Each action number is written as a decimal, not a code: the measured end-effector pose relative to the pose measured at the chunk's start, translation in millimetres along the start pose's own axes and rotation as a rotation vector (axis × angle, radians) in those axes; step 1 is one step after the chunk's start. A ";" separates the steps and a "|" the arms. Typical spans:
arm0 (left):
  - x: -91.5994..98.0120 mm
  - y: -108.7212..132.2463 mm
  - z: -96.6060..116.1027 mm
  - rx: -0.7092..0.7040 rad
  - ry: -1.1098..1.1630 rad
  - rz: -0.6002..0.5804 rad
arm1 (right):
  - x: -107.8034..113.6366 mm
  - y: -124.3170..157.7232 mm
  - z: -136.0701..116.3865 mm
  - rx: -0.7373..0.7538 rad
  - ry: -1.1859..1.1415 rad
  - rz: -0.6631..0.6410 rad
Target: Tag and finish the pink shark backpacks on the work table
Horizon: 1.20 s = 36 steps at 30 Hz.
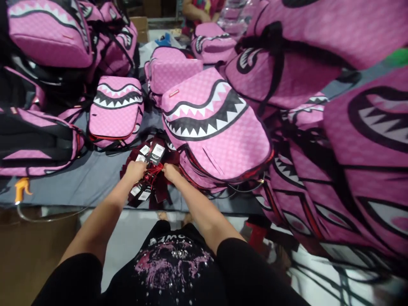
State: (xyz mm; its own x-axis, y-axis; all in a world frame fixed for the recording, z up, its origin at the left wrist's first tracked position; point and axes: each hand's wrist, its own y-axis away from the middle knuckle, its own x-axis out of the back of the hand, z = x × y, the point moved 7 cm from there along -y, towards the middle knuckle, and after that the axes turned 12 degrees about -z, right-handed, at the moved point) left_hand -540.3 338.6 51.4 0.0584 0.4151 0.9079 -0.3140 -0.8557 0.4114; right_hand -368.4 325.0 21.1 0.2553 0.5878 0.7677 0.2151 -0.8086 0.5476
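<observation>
A bunch of dark red and black hang tags (157, 154) with white labels lies near the table's front edge, joined by thin red cords (154, 169). My left hand (137, 171) is closed at the left side of the bunch, fingers pinched by the cords. Opposite it, my right hand (171, 172) pinches the red cords from the right. A large pink backpack (210, 123) with a shark-mouth print lies just beyond my right hand. To the upper left sits a smaller pink bag (116, 108) with the same print.
Pink backpacks are piled high on the right (369, 148) and at the left (51, 34). An orange air gun (22, 190) with a clear hose rests on the grey table cover (105, 180) at the left edge. Across the table, another person's hand (204, 17) shows.
</observation>
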 end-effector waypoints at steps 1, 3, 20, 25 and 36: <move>-0.6 -0.2 -7.3 0.004 -0.020 -0.009 | -3.5 -1.0 7.3 -0.027 -0.023 0.003; 5.3 5.1 -26.3 0.023 -0.061 -0.011 | -6.3 -1.6 14.4 -0.059 -0.069 0.029; 15.3 114.5 131.7 -0.499 0.498 0.294 | -76.2 156.2 134.2 -0.227 -0.046 0.266; -35.6 88.4 182.9 -0.274 0.327 -0.007 | -78.2 142.4 151.9 -0.209 -0.081 0.246; -97.2 40.0 201.8 -0.078 0.387 -0.137 | -97.1 151.7 180.7 -0.079 -0.345 0.287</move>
State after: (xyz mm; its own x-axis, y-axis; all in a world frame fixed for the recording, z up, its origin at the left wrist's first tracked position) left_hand -367.2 201.6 -4.2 -0.2513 0.6214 0.7421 -0.3993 -0.7650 0.5053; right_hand -190.3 149.9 -30.5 0.5958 0.3027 0.7438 0.0207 -0.9317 0.3626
